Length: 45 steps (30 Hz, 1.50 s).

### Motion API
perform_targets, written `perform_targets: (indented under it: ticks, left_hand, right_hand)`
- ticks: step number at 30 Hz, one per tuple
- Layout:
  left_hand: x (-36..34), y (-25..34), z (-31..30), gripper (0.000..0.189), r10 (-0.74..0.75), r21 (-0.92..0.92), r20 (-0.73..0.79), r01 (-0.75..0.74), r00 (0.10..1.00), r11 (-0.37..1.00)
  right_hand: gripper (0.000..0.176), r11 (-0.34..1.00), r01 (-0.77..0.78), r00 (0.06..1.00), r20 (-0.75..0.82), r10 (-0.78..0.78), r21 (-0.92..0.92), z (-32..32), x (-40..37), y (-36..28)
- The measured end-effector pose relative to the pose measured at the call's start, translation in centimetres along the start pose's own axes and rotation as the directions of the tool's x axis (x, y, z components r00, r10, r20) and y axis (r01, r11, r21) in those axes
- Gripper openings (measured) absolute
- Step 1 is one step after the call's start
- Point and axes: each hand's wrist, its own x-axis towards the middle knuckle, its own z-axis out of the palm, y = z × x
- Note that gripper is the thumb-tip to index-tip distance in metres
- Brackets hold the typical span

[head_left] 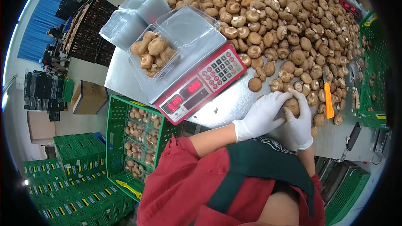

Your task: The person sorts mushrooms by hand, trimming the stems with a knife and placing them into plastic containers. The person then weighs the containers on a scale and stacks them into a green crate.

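White gloves cover both hands at the near edge of a large mushroom pile [289, 25]. My right hand [300, 119] is closed round a brown mushroom [292, 107]. Beside it my left hand [264, 115] has its fingers bent toward the same mushroom, with the fingertips against its upper left side; what its palm side holds, if anything, is hidden. To the left, an open clear plastic box [178, 56] with several mushrooms [158, 47] in it rests on a red scale [201, 86] with lit digits. An orange-handled knife [328, 100] lies on the mushrooms right of my hands.
Stacked empty clear boxes [123, 25] stand behind the scale. A green crate [161, 136] of packed mushroom boxes is at the lower left, another green crate [372, 113] at the right. A cardboard box [90, 97] and stacked green crates [79, 155] stand on the floor.
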Motion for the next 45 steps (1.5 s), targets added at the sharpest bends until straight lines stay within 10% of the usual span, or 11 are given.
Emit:
perform_targets:
  ticks: [6,8,10,16,20,26,30,35,37,40,45]
  left_hand:
    - [-2.0,-0.6,-11.0,0.051,0.189,0.347,-0.160,-0.124,0.969,0.930]
    - [-3.1,-1.6,-17.3,0.050,0.300,0.667,-0.374,0.029,0.878,0.744]
    - [-4.1,-2.6,-23.1,0.047,0.149,0.568,-0.595,0.282,0.790,0.773]
    - [-3.6,-4.2,-29.8,0.055,-0.024,0.768,-0.181,0.156,0.983,0.621]
    - [-3.7,-5.3,-28.0,0.054,-0.045,0.685,-0.211,0.181,0.976,0.705]
    - [-3.5,-4.5,-23.9,0.062,-0.091,0.747,-0.303,0.295,0.949,0.595]
    - [-2.9,-2.4,-23.2,0.068,-0.080,0.689,-0.307,0.279,0.948,0.669]
    - [1.3,-5.2,-31.5,0.044,-0.073,0.516,-0.477,0.347,0.876,0.783]
    - [3.4,-9.9,-34.8,0.038,-0.207,0.418,-0.386,0.370,0.899,0.829]
    - [6.1,-13.7,-35.6,0.038,-0.567,0.105,-0.077,0.572,0.820,0.814]
    - [6.7,-14.5,-34.3,0.039,-0.578,-0.074,0.031,0.578,0.816,0.812]
  right_hand:
    - [0.038,0.966,-0.258,0.950,-0.179,0.257,0.017,-4.6,-1.3,4.1]
    - [0.037,0.972,-0.229,0.961,-0.172,0.217,-0.052,-4.7,-1.5,3.8]
    - [0.037,0.977,-0.135,0.982,-0.156,0.109,-0.166,-4.2,-1.5,3.2]
    - [0.026,0.923,-0.052,0.963,-0.265,-0.055,-0.382,-5.5,-3.1,3.4]
    - [0.013,0.871,-0.270,0.928,-0.352,0.122,-0.410,-9.5,-9.2,5.1]
    - [0.017,0.628,-0.277,0.920,-0.390,-0.045,-0.727,-10.9,-14.2,2.9]
    - [0.021,0.913,-0.209,0.918,-0.391,0.060,-0.351,-7.8,-7.6,0.1]
    - [0.021,0.994,0.055,0.954,0.290,-0.079,0.093,2.2,2.6,-6.1]
    - [0.031,0.906,-0.264,0.754,0.656,-0.019,0.330,7.6,5.3,-8.1]
    - [0.050,0.800,-0.500,0.494,0.868,-0.050,0.331,14.2,8.8,-11.7]
    - [0.043,0.667,-0.675,0.420,0.908,-0.004,0.315,19.6,10.3,-13.5]
